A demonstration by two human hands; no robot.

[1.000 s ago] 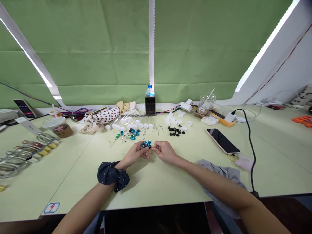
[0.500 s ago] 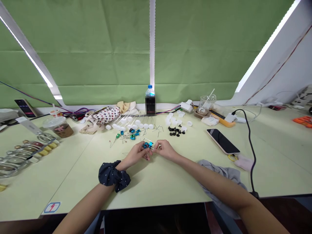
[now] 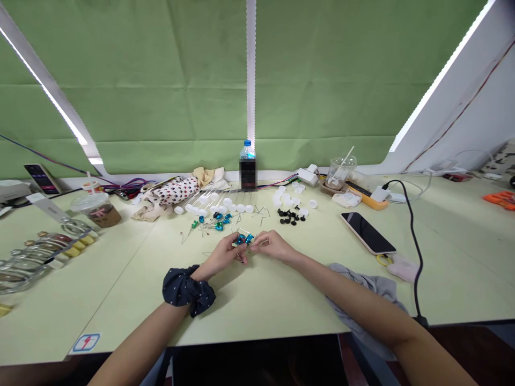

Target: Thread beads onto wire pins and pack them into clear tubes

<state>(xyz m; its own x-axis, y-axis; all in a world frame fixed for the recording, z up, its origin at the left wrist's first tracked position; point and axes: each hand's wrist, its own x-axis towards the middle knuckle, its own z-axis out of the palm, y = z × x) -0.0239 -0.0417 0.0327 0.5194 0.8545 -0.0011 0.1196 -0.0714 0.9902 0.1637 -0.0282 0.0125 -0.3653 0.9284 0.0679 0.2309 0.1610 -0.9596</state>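
Beyond, white caps [image 3: 240, 208] and black pins [image 3: 288, 220] are lying; left hand [image 3: 224, 253] is clasping blue parts [image 3: 249, 238] over the table [image 3: 257, 305]; right hand [image 3: 274, 246] is meeting them, grip unclear; one is tilting differently than before.

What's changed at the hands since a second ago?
The right hand's curled fingers have straightened somewhat; the rightmost small glossy blue piece in the left hand shifted slightly right. No release shows. The small black pegs and round white caps stayed put.
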